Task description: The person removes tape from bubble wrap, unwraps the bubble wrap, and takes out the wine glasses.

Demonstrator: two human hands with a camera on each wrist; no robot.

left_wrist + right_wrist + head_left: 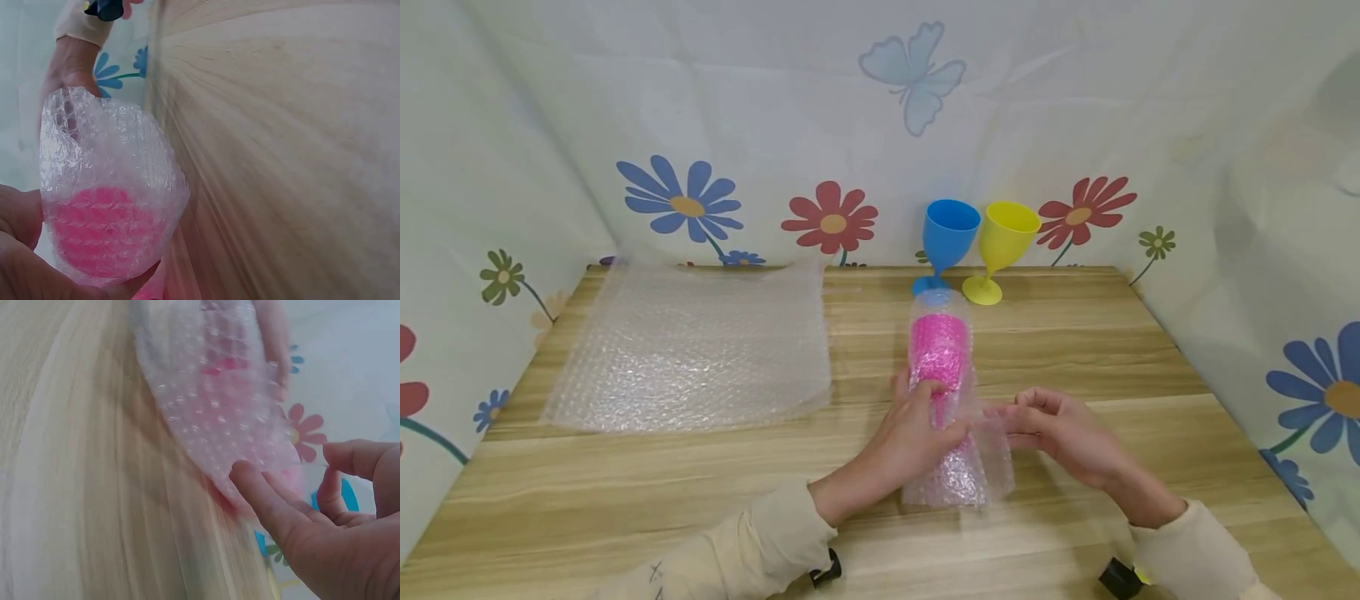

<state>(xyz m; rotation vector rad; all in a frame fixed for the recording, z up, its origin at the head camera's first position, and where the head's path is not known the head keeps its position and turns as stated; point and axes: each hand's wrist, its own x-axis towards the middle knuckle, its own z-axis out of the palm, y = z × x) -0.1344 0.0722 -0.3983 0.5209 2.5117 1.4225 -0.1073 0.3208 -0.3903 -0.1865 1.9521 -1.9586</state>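
Observation:
A pink goblet [940,337], its stem toward the near side, lies inside a sleeve of clear bubble wrap [943,492]. My left hand [906,433] grips the wrapped goblet from the left, around the stem area. On the right, my right hand [1063,433] pinches the loose edge of the wrap between thumb and finger. In the right wrist view, an outstretched finger [269,500] touches the bubbled surface. The left wrist view shows the roll's end, with pink [103,231] behind the plastic.
A flat bubble wrap sheet [700,350] lies on the left of the wooden table [1060,350]. At the back stand a blue goblet [950,237] and a yellow goblet [1006,242], just beyond the roll. A flower-printed cloth [760,108] rises behind the table.

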